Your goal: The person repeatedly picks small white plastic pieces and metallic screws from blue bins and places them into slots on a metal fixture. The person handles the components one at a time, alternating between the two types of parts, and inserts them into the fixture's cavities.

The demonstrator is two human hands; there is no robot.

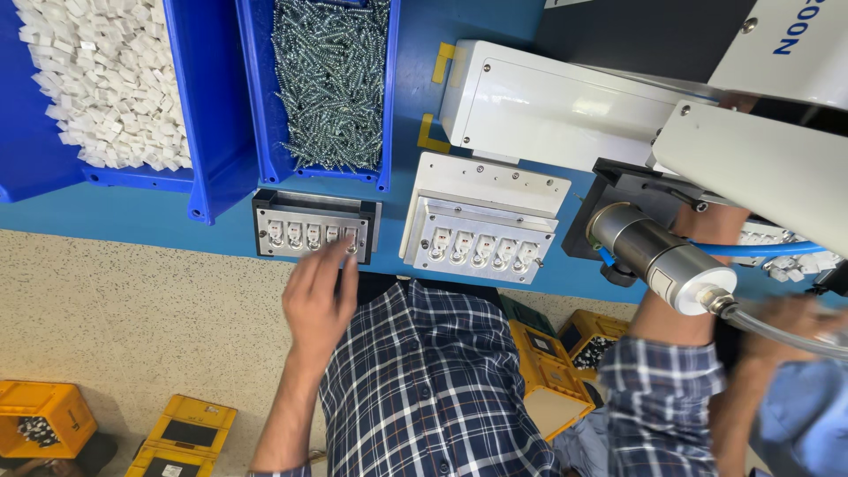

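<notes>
My left hand (pixel 322 291) reaches up to a dark fixture (pixel 265 205) on the blue table, which holds a row of small white parts. Its blurred fingertips lie over the fixture's right-hand slots, and I cannot tell whether they pinch anything. My right forearm (pixel 698 238), in a plaid sleeve, runs up behind a white machine arm (pixel 751 159), which hides the hand. A second, white fixture (pixel 481 181) with a row of similar parts sits between my arms.
A blue bin of white blocks (pixel 106 79) and a blue bin of screws (pixel 331 79) stand at the back. A metal cylinder with a hose (pixel 658 256) hangs at the right. A co-worker's blurred hand (pixel 795 318) is at the right. Yellow crates (pixel 185 433) sit on the floor.
</notes>
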